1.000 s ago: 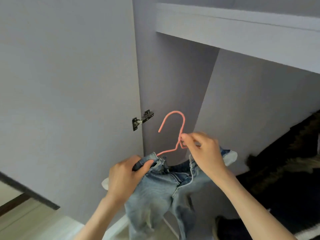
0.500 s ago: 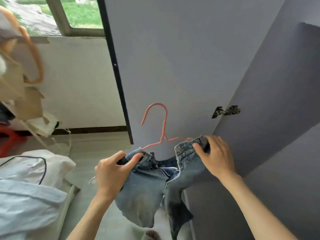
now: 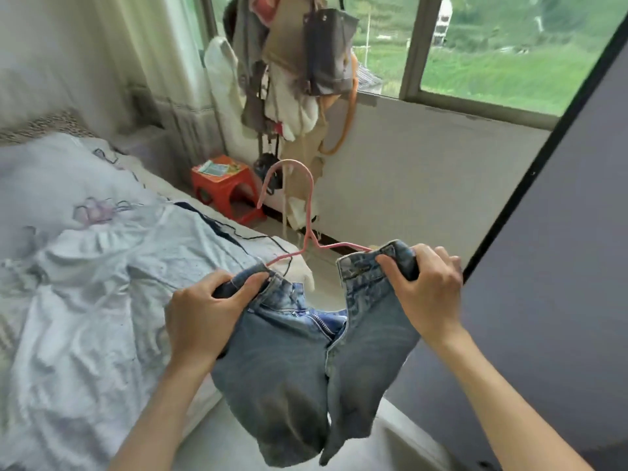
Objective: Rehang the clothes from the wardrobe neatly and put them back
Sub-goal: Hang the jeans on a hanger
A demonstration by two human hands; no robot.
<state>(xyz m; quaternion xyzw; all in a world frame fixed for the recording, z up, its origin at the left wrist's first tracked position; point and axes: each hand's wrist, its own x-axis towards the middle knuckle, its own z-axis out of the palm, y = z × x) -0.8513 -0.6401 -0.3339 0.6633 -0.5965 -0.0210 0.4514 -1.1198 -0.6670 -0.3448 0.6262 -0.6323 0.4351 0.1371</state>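
Step in hand: seating jeans point(image 3: 306, 362) on pink hanger point(image 3: 306, 229), held in the air beside the bed point(image 3: 85, 266). Left hand point(image 3: 204, 317) and right hand point(image 3: 424, 294) each grip a waistband corner, fingers curled. Next, judged: level the waistband, then carry to the wardrobe door point(image 3: 560, 232).

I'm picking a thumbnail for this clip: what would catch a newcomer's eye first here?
The jeans in the middle, stretched open at the waist on a pink hanger, with the left hand and right hand gripping either end of the waistband. Next, the red stool on the floor behind them, and the bundle of bags hanging by the window.
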